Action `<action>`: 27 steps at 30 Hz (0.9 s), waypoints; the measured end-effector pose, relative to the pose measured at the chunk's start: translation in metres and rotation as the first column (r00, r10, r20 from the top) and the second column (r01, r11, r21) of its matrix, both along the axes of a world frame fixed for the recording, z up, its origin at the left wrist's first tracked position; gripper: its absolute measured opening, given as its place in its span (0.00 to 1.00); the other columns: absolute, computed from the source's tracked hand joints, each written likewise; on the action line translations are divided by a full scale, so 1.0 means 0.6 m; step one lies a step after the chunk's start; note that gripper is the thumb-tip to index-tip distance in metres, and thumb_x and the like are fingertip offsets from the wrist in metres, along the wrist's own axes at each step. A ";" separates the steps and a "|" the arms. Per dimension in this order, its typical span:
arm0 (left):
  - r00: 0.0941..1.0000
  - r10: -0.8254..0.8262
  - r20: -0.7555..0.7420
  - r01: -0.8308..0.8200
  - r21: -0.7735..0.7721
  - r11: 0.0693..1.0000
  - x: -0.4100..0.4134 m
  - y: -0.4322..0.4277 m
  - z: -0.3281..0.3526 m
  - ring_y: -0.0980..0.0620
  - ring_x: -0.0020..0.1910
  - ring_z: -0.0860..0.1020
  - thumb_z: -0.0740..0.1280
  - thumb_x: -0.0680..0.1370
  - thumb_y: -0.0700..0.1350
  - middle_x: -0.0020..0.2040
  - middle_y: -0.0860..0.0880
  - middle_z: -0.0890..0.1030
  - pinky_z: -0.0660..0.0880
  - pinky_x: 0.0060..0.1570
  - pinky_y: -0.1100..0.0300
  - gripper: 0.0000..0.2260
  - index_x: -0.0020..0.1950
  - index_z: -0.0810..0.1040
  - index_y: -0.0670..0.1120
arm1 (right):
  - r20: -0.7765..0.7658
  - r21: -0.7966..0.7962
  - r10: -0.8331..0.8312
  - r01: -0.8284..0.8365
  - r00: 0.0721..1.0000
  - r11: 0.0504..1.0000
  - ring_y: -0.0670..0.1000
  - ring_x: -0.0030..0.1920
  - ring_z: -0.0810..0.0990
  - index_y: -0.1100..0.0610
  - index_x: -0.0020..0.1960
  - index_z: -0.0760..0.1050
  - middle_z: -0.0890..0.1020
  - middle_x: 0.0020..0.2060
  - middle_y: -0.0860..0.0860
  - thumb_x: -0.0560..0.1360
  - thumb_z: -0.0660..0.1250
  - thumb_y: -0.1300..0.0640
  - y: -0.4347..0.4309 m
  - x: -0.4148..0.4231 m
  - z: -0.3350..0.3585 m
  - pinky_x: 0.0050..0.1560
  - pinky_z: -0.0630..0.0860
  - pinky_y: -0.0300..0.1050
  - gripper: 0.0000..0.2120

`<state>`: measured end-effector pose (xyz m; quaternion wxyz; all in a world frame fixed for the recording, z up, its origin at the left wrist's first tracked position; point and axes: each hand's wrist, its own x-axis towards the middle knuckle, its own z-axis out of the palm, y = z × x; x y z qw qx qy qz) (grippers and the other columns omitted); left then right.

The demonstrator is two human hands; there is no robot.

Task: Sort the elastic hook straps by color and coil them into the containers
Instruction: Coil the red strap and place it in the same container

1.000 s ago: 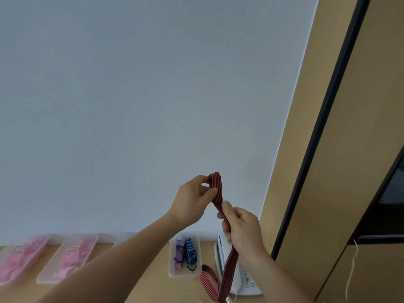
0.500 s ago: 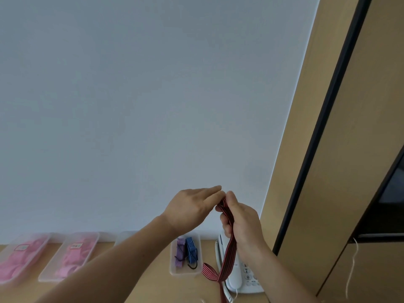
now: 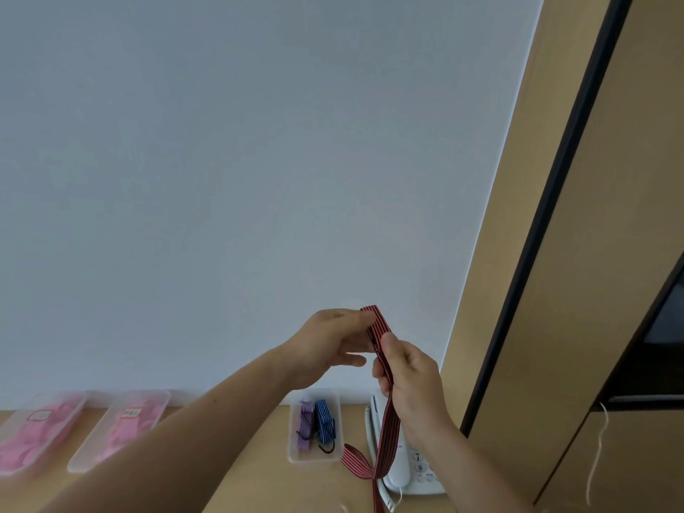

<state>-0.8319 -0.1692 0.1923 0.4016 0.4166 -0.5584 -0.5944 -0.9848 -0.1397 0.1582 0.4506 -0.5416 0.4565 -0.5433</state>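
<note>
Red strap (image 3: 388, 431) | left hand (image 3: 329, 346) straight-fingered, touching fold | right hand (image 3: 411, 379) gripping it, raised

Left hand (image 3: 325, 346) flat; right hand (image 3: 412, 383) fingers grip the strap (image 3: 388, 435).

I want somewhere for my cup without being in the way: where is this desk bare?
Bare wooden desk shows in front of the clear plastic container of purple and blue straps, and to its left up to the left forearm. Crowded: the gap between that container and the white telephone, where the tail of the red striped elastic strap lies.
</note>
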 end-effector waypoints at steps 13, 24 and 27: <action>0.963 0.237 0.132 -0.167 -0.398 0.902 -0.024 0.019 0.013 0.43 0.46 0.82 0.66 0.79 0.39 0.47 0.46 0.86 0.80 0.52 0.50 0.06 0.55 0.81 0.44 | -0.008 0.078 -0.020 0.020 1.000 0.997 0.47 0.22 0.68 0.64 0.41 0.80 0.75 0.24 0.52 0.80 0.63 0.46 0.003 -0.011 0.001 0.24 0.67 0.38 0.22; 0.751 0.504 0.426 0.114 -0.836 0.537 -0.014 0.017 -0.012 0.54 0.34 0.76 0.63 0.82 0.44 0.41 0.55 0.83 0.76 0.40 0.57 0.08 0.59 0.80 0.48 | 0.077 0.094 0.008 -0.015 0.997 0.995 0.47 0.22 0.68 0.65 0.43 0.80 0.75 0.25 0.53 0.81 0.58 0.42 0.004 -0.015 0.019 0.24 0.65 0.38 0.27; 0.659 0.607 0.444 0.265 -0.892 0.365 -0.017 0.020 -0.014 0.59 0.31 0.67 0.62 0.80 0.41 0.39 0.58 0.78 0.70 0.30 0.63 0.09 0.57 0.80 0.47 | 0.097 0.120 0.026 -0.037 0.995 0.992 0.48 0.24 0.69 0.66 0.44 0.81 0.76 0.26 0.54 0.80 0.56 0.38 0.003 -0.014 0.022 0.25 0.65 0.40 0.32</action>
